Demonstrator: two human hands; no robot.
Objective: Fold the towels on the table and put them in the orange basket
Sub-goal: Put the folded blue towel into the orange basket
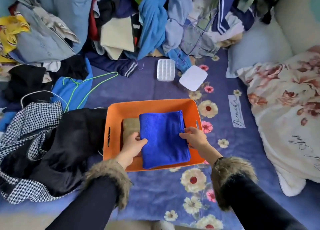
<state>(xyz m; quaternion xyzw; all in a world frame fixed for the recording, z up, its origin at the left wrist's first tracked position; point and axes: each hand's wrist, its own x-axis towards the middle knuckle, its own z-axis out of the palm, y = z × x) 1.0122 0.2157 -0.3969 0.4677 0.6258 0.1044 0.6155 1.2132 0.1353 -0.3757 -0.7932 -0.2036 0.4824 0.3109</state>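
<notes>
Left hand (133, 144) pinches the near-left edge of the folded blue towel (163, 139); right hand (194, 137) pinches its right edge, so the towel lies directly between them. Its long axis runs near-to-far, over the orange basket (152, 105) and partly covering a tan towel (130, 126) inside. Near end overhangs the front rim; judged next: push it away and down.

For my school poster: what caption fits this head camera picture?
Both hands, left hand and right hand, lower a folded blue towel into the orange basket.
</notes>
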